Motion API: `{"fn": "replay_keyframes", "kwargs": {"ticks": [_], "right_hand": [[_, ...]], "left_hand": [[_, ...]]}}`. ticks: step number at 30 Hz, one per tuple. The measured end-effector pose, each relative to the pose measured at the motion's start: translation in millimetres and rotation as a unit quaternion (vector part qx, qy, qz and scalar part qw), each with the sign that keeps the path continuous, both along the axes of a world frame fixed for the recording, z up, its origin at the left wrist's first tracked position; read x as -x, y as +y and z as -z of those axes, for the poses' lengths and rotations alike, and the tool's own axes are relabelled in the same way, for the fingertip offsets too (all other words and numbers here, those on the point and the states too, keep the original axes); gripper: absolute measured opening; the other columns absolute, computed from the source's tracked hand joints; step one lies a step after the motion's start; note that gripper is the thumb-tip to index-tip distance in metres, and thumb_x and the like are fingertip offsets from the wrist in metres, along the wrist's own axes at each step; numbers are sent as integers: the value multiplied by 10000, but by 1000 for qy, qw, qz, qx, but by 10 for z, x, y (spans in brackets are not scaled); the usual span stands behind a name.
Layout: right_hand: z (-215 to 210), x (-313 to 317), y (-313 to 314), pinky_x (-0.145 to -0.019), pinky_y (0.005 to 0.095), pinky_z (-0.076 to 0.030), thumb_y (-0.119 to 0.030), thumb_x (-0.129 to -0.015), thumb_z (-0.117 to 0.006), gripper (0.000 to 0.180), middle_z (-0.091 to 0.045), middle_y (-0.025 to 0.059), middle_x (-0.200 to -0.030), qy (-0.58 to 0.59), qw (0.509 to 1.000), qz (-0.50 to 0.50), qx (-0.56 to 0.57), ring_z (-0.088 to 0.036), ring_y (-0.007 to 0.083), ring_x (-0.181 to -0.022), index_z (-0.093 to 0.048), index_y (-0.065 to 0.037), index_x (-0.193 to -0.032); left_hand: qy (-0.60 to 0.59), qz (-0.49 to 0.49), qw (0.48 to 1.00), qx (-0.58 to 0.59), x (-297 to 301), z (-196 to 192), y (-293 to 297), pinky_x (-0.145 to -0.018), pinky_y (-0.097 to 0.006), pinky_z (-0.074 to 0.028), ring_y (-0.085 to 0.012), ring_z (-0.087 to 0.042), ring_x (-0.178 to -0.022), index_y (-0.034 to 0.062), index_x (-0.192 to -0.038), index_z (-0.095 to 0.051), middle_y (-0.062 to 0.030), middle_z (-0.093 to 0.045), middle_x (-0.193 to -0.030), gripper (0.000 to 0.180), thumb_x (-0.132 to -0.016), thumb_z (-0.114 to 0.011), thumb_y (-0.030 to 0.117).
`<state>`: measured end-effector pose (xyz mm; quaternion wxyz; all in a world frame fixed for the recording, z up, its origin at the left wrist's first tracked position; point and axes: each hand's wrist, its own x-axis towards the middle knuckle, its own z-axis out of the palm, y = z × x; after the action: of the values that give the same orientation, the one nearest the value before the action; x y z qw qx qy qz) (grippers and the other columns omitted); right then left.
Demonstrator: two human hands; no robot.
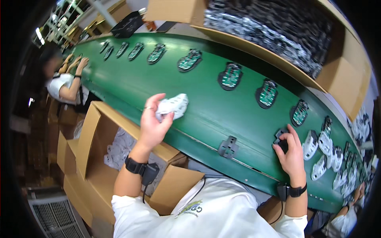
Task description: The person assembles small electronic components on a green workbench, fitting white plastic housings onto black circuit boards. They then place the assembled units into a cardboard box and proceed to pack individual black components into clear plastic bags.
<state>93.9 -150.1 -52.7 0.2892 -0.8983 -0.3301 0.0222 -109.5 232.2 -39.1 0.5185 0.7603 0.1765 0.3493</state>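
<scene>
My left hand is closed on a white plastic shell, shaped like a computer mouse cover, and holds it above the green conveyor belt. Over the belt's right part, my right hand has its thumb and fingers curled around a small black plastic part. Between the hands, a black cross-shaped plastic piece lies near the belt's front edge. Beyond them runs a row of black mouse bases with green circuit boards, one base straight ahead and another nearer my right hand.
A cardboard box of white parts stands open at my left, before the belt. Across the belt sits a large carton of dark, bagged-looking parts. Several white shells lie right of my right hand. Co-workers are at the far left and lower right.
</scene>
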Motion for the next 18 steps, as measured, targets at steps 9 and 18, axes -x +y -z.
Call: {"fn": "replay_keyframes", "kwargs": {"ticks": [9, 18], "right_hand": [[83, 65, 28, -1072, 380, -467, -105, -868, -769, 608, -591, 154, -1382, 298, 887, -32, -352, -575, 243, -1260, -502, 5, -1403], [205, 265, 239, -1110, 414, -460, -15, -907, -711, 609, -489, 192, -1492, 251, 856, -140, -429, -542, 261, -1324, -450, 58, -1453]], "left_hand": [[200, 247, 948, 9, -681, -339, -488, -878, -265, -519, -106, -623, -992, -26, -1384, -521, -72, -661, -1168, 575, -863, -747, 63], [205, 401, 890, 78, -1045, -188, -1707, -830, -288, -523, -109, -607, -956, -8, -1226, -594, -91, -643, -1095, 398, -845, -693, 52]]}}
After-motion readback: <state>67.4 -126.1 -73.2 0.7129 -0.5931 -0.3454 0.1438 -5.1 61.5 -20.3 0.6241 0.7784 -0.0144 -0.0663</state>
